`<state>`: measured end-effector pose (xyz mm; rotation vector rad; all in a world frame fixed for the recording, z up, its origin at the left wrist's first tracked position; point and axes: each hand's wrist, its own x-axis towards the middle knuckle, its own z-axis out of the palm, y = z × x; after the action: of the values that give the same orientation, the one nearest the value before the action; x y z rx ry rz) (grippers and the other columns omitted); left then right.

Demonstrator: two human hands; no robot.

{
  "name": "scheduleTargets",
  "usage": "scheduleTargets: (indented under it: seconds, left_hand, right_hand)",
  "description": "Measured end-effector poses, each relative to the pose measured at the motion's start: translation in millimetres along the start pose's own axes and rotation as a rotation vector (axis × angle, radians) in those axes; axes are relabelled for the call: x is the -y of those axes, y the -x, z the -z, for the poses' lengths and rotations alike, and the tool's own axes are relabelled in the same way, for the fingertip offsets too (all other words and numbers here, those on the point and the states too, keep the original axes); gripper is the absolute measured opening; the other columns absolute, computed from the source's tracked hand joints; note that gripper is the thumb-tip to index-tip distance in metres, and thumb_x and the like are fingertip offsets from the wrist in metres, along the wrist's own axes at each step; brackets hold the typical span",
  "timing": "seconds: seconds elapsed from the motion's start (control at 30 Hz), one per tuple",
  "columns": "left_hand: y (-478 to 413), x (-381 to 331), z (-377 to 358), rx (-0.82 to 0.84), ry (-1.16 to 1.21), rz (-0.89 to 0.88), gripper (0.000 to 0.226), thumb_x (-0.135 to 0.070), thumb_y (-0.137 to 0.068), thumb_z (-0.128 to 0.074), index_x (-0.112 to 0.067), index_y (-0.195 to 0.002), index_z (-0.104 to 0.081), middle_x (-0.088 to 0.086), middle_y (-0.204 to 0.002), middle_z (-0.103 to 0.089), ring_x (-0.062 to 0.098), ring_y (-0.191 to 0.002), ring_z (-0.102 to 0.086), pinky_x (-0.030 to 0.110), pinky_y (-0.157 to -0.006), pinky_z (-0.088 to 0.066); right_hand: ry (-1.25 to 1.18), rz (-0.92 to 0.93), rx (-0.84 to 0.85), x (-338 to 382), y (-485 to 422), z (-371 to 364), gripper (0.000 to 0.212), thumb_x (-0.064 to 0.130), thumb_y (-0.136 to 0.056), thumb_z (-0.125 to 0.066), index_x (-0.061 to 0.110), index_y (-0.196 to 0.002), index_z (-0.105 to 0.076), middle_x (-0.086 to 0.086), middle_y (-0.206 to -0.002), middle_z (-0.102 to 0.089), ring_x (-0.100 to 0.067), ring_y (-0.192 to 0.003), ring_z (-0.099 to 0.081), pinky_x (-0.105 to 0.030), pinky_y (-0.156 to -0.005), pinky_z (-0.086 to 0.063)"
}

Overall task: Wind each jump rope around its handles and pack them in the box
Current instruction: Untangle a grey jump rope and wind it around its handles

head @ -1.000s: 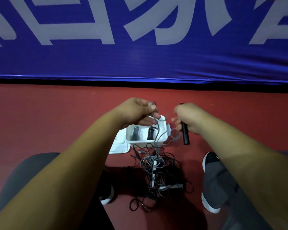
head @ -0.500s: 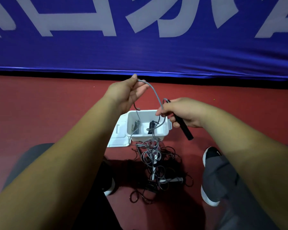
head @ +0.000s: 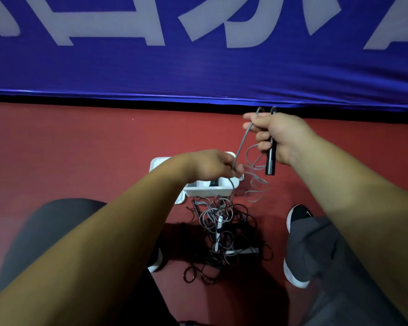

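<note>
In the head view the right hand (head: 278,137), raised before the blue banner (head: 198,71), has its grip clamped round an upright black handle (head: 270,161), the grey rope (head: 242,142) arching from its top. The left hand (head: 212,164), lower, pinches that rope in its grip above the white box (head: 210,191), which sits on the red floor (head: 80,149) just beyond a tangled pile of ropes (head: 224,231).

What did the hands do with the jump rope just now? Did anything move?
The left hand, pinching the grey rope, dropped from up high to just over the box. The right hand lifted the black handle up and away, toward the blue banner, and turned it nearly upright. Neither hand let go. The box and the pile of ropes stayed put.
</note>
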<state>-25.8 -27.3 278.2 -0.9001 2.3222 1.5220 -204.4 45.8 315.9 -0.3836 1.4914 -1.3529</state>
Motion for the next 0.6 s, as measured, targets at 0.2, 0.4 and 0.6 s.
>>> scheduleTargets:
  seconds: [0.2,0.4,0.6]
  left_hand:
    - [-3.4,6.3,2.8,-0.046,-0.017,0.012,0.026,-0.016,-0.109,-0.051,-0.007,-0.116,-0.075,0.004,-0.114,-0.079,0.013,-0.102,-0.073,0.02,-0.079,-0.054]
    - [5.1,-13.0,24.5,-0.125,0.398,-0.047,0.023,-0.018,-0.113,-0.045,-0.006,-0.118,-0.064,0.011,-0.113,-0.078,0.024,-0.096,-0.075,0.025,-0.072,-0.061]
    - [11.6,-25.7,39.0,-0.25,0.776,-0.102,0.021,-0.014,-0.112,-0.047,-0.006,-0.109,-0.066,0.004,-0.092,-0.079,0.018,-0.077,-0.077,0.029,-0.07,-0.065]
  right_hand:
    - [-0.163,0.063,-0.105,3.1,-2.9,11.3,0.019,0.027,-0.109,-0.059,0.016,-0.118,-0.072,-0.003,-0.1,-0.079,-0.002,-0.044,-0.038,-0.018,-0.039,-0.03]
    - [0.05,0.025,-0.181,-11.5,-9.5,14.1,0.05,0.056,-0.11,-0.045,0.017,-0.116,-0.075,-0.008,-0.102,-0.08,-0.005,-0.045,-0.036,-0.02,-0.038,-0.033]
    - [0.508,-0.043,-0.065,-31.1,0.1,8.4,0.033,0.044,-0.111,-0.053,0.016,-0.109,-0.07,-0.006,-0.101,-0.079,-0.015,-0.052,-0.049,-0.021,-0.04,-0.041]
